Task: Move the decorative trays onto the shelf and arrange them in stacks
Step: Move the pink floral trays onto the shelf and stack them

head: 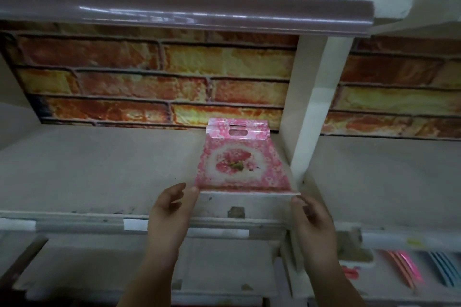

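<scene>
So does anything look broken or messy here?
A bit. The shelf is grubby, with chipped paint on its front edge. The pink tray looks fine and sits straight between both hands.

You find no readable text here: the white label strips (pixel 136 224) on the shelf's front edge (pixel 74 217) look blank, and the pink floral tray (pixel 240 164) at the frame's centre shows only a printed pattern.
</scene>
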### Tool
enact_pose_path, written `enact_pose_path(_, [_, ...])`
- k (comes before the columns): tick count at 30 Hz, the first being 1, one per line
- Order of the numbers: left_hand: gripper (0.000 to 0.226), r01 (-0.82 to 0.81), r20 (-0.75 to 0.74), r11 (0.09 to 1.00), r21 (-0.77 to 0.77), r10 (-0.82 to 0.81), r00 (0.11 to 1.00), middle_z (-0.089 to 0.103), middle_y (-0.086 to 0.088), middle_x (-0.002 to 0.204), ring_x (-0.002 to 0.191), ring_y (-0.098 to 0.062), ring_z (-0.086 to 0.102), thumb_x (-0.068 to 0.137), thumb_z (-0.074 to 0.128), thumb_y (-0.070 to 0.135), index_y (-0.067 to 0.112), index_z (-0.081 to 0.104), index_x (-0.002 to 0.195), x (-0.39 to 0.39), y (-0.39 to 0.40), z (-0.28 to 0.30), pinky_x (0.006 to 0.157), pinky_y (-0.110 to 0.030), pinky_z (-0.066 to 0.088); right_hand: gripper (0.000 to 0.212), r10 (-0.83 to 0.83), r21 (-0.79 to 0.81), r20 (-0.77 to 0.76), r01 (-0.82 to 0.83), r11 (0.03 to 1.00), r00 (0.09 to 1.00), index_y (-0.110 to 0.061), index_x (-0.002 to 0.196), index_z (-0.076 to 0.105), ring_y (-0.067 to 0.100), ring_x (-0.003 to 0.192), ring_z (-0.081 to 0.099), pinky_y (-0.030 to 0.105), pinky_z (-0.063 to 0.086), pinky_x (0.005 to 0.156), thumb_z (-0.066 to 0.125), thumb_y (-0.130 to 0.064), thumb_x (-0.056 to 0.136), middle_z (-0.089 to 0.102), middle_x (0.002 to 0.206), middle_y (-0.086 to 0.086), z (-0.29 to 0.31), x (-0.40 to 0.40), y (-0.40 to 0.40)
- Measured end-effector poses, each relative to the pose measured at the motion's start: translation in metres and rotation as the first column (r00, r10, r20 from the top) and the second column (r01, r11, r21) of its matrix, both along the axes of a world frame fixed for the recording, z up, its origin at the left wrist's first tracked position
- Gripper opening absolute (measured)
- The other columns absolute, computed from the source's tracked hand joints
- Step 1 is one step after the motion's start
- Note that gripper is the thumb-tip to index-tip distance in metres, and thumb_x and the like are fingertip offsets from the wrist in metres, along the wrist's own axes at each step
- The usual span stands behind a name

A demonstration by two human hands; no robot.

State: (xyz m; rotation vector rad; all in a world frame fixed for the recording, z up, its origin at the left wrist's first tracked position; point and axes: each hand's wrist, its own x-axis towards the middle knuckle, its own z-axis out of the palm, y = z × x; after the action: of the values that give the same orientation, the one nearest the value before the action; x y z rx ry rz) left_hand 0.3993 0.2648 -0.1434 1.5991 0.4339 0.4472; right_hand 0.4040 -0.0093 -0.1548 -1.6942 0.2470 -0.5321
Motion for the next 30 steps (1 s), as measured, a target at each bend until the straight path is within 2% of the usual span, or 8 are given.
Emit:
enact_pose_path(3, [0.038, 0.015, 0.038, 0.998, 0.056, -0.017, 0.999, 0.072, 0.008, 0.118, 0.11, -0.015, 0.068, 0.084, 0.088, 0.052, 0.04, 0.075, 0.117, 0.009, 0.003, 0.002, 0.089, -0.035, 0.053, 0.01, -0.093, -0.043, -0.009, 0.093, 0.995, 0.996, -0.04, 0.099, 0.071, 0.013, 0.098, 0.07, 0.034, 0.055, 0.091, 0.073, -0.03, 0.1, 0.075, 0.104, -0.007, -0.002, 0.004, -0.006])
enact_pose_path(6, [0.032, -0.034, 0.122, 0.953, 0.3, -0.003, 0.993, 0.069, 0.008, 0.116, 0.108, -0.019, 0.064, 0.088, 0.089, 0.034, 0.034, 0.075, 0.117, 0.018, 0.007, 0.009, 0.09, -0.041, 0.056, 0.02, -0.13, -0.222, 0.043, 0.137, 0.965, 0.991, -0.036, 0.115, 0.069, 0.02, 0.102, 0.065, 0.04, 0.057, 0.089, 0.075, -0.031, 0.096, 0.066, 0.116, -0.003, 0.009, 0.007, -0.009])
enact_pose_path(11, [0.023, -0.134, 0.34, 0.666, 0.734, -0.19, 0.921, 0.075, 0.006, 0.09, 0.087, -0.03, 0.064, 0.086, 0.062, 0.038, 0.026, 0.08, 0.095, 0.026, -0.016, 0.039, 0.075, -0.038, 0.055, 0.012, 0.135, -0.714, 0.322, 0.147, 0.685, 0.937, -0.027, 0.1, 0.075, 0.018, 0.094, 0.054, 0.032, 0.044, 0.078, 0.074, -0.023, 0.089, 0.069, 0.095, -0.009, 0.053, 0.014, 0.013])
enact_pose_path(15, [0.03, 0.075, 0.044, 0.435, 0.897, -0.257, 0.965, 0.071, 0.008, 0.08, 0.087, -0.028, 0.065, 0.081, 0.052, 0.047, 0.029, 0.076, 0.088, 0.042, -0.051, 0.052, 0.071, -0.034, 0.053, 0.022, 0.179, -0.91, 0.196, 0.111, 0.399, 0.964, -0.025, 0.078, 0.068, 0.028, 0.081, 0.057, 0.037, 0.044, 0.068, 0.054, -0.037, 0.089, 0.064, 0.079, -0.004, 0.06, 0.042, 0.035])
enact_pose_path(18, [0.033, 0.143, -0.066, 0.312, 0.939, -0.246, 0.967, 0.074, 0.005, 0.088, 0.091, -0.027, 0.065, 0.086, 0.05, 0.048, 0.027, 0.076, 0.093, 0.05, -0.059, 0.046, 0.074, -0.033, 0.046, 0.033, 0.148, -0.943, 0.099, 0.046, 0.329, 0.984, -0.021, 0.082, 0.071, 0.032, 0.082, 0.061, 0.04, 0.049, 0.068, 0.045, -0.04, 0.092, 0.067, 0.082, 0.002, 0.047, 0.053, 0.033])
enact_pose_path(22, [0.035, 0.139, -0.076, 0.298, 0.944, -0.213, 0.974, 0.074, 0.007, 0.087, 0.088, -0.024, 0.066, 0.087, 0.045, 0.054, 0.029, 0.068, 0.093, 0.058, -0.055, 0.04, 0.068, -0.033, 0.037, 0.03, 0.152, -0.939, 0.161, 0.104, 0.329, 0.975, -0.02, 0.078, 0.069, 0.03, 0.072, 0.061, 0.036, 0.046, 0.062, 0.048, -0.037, 0.091, 0.066, 0.076, 0.001, 0.038, 0.061, 0.032])
enact_pose_path(26, [0.035, 0.226, -0.172, 0.327, 0.918, -0.186, 0.967, 0.073, 0.007, 0.093, 0.094, -0.023, 0.066, 0.088, 0.041, 0.057, 0.029, 0.06, 0.098, 0.079, -0.053, 0.041, 0.076, -0.033, 0.044, 0.03, 0.119, -0.943, 0.179, 0.136, 0.303, 0.977, -0.019, 0.077, 0.07, 0.03, 0.071, 0.061, 0.036, 0.047, 0.062, 0.049, -0.036, 0.09, 0.066, 0.075, 0.002, 0.038, 0.079, 0.035])
enact_pose_path(30, [0.03, 0.401, -0.353, 0.295, 0.867, -0.204, 0.913, 0.073, 0.004, 0.104, 0.103, -0.025, 0.067, 0.101, 0.041, 0.059, 0.032, 0.054, 0.101, 0.102, -0.047, 0.038, 0.084, -0.035, 0.047, 0.055, 0.089, -0.966, -0.129, -0.146, 0.215, 0.988, -0.025, 0.103, 0.074, 0.029, 0.094, 0.063, 0.04, 0.049, 0.08, 0.025, -0.049, 0.097, 0.074, 0.1, 0.003, 0.031, 0.1, 0.033])
